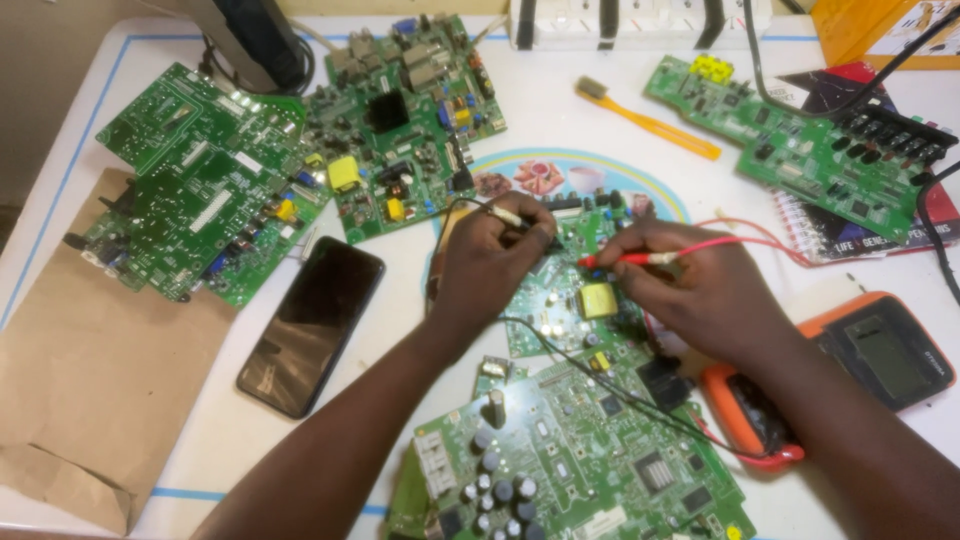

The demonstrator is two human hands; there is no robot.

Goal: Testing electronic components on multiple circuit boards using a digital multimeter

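The left hand (490, 262) is pinching a black probe (505, 214) at centre frame; the right hand (700, 290) is gripping a red probe (625, 259), its tip pointing left onto the small circuit board (570, 300) lying under both hands; the probes look light, stiff and slim, best pinched along the plastic handle; the board seems thin and fragile, best taken by its edges; an orange meter (860, 350) is sitting at right.
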